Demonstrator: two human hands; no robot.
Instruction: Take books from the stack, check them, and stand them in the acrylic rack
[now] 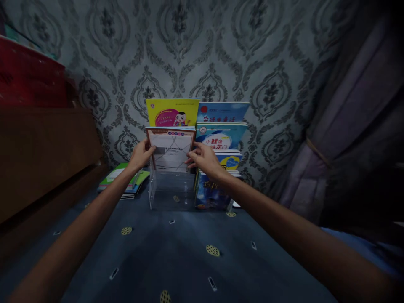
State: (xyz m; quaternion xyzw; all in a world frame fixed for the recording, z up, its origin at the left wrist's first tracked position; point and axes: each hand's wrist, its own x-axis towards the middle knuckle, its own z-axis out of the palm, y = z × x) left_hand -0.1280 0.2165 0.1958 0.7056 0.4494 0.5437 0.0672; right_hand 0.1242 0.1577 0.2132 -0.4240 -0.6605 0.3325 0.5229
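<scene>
A clear acrylic tiered rack (167,195) stands on a dark blue patterned cloth against the wall. My left hand (141,155) grips the left edge of a white book with an orange border (171,149). On the book's right edge rests my right hand (203,158), so both hands hold it upright in the rack's left side. Behind it stands a yellow book (172,111). The rack's right side holds several books in steps: a blue one at the back (222,111), a light blue one (221,136), and a dark blue one at the front (210,193).
A flat stack of books with a green cover (123,181) lies left of the rack. A brown wooden unit (44,155) with red items on top runs along the left. A purple curtain with a tie (322,155) hangs at right. Grey damask wallpaper covers the wall behind.
</scene>
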